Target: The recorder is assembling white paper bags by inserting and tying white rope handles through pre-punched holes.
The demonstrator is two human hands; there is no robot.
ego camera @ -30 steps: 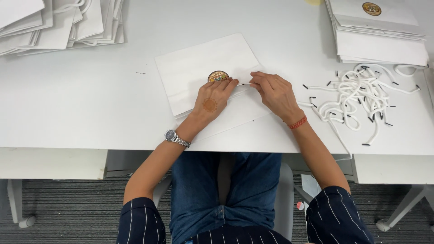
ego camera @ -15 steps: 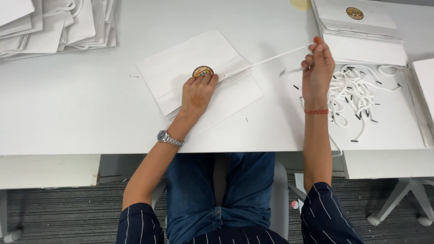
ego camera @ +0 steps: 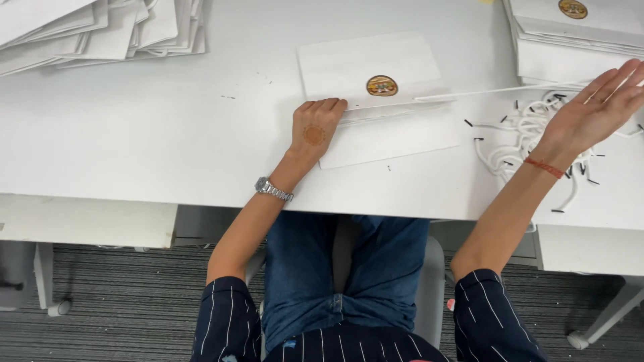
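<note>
A flat white paper bag [ego camera: 376, 64] with a round gold emblem [ego camera: 382, 86] lies on the white table [ego camera: 134, 134] in front of me. My left hand [ego camera: 314, 131] presses on the bag's left edge, fingers curled against the fold. A thin white cord [ego camera: 496, 92] runs taut from the bag's right side to my right hand [ego camera: 594, 107]. That hand is stretched far to the right with its fingers extended. The pinch on the cord is hidden under the hand.
A loose pile of white cords with black tips [ego camera: 530, 134] lies under my right forearm. A stack of similar white bags [ego camera: 577, 33] sits at the back right, and a spread of flat white bags [ego camera: 100, 30] at the back left.
My right hand has drawn the cord out of the bag and swung far to the right. My left hand slid from the emblem to the bag's left edge.
</note>
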